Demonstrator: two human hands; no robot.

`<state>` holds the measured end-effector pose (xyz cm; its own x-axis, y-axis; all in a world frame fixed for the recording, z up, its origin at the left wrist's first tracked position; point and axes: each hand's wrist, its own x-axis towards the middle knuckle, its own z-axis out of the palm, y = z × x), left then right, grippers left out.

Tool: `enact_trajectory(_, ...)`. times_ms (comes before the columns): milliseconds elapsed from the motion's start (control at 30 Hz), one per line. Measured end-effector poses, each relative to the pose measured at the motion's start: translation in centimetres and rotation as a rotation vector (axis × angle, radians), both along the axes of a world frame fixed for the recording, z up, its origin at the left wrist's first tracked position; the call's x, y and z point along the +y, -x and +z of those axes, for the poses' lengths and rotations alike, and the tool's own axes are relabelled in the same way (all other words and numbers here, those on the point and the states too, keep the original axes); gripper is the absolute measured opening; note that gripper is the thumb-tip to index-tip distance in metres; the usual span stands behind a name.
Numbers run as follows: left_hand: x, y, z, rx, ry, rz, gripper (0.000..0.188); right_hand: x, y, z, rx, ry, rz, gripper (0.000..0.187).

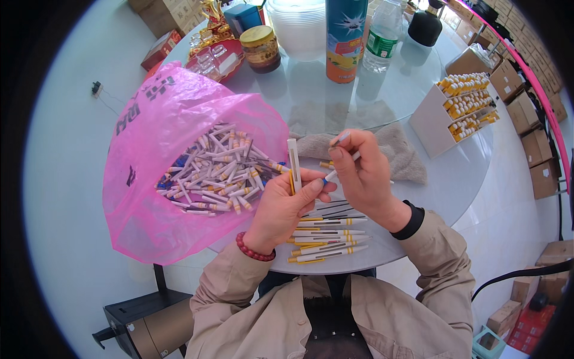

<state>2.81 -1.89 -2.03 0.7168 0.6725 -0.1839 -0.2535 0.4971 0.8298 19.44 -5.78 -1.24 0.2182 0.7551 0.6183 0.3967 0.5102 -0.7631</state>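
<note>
My left hand (280, 206) is closed around a white pen barrel (293, 157) with a yellow clip, which stands up from its fingers. A short white pen part (332, 175) with a blue end lies between that hand's fingertips and my right hand (373, 179). My right thumb and forefinger pinch a small pale pen piece (340, 140); its exact shape is partly hidden. Below the hands, several white-and-yellow pens (329, 246) lie in a row, with thin dark refills (336, 208) above them. To the left, an open pink plastic bag (140, 173) holds many white pen parts (221, 173).
A grey cloth (397, 157) lies behind my right hand. At the right, a white box (431, 122) holds stacked pens. Along the back stand a spray can (345, 45), a water bottle (381, 42), a jar (260, 51) and plastic tubs (297, 33). The glass table's edge (460, 209) curves around.
</note>
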Motion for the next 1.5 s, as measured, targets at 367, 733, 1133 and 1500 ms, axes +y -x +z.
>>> enact_trajectory(367,-0.5,-0.1,0.2,0.071,-0.300,0.163,0.019,-0.1,0.6,-0.1,0.152,0.153,0.075,0.016)
enact_trajectory(733,0.2,0.1,0.8,-0.061,0.080,0.043,0.024,0.3,0.1,0.0,0.143,0.127,0.058,0.014)
enact_trajectory(1133,0.3,0.2,0.0,0.040,-0.087,0.070,0.020,0.6,-4.3,2.4,-0.245,-0.268,-0.190,0.016)
enact_trajectory(1500,0.2,0.3,0.3,0.069,-0.145,0.180,0.019,0.2,-6.7,3.8,-0.953,-0.272,-0.539,0.022)
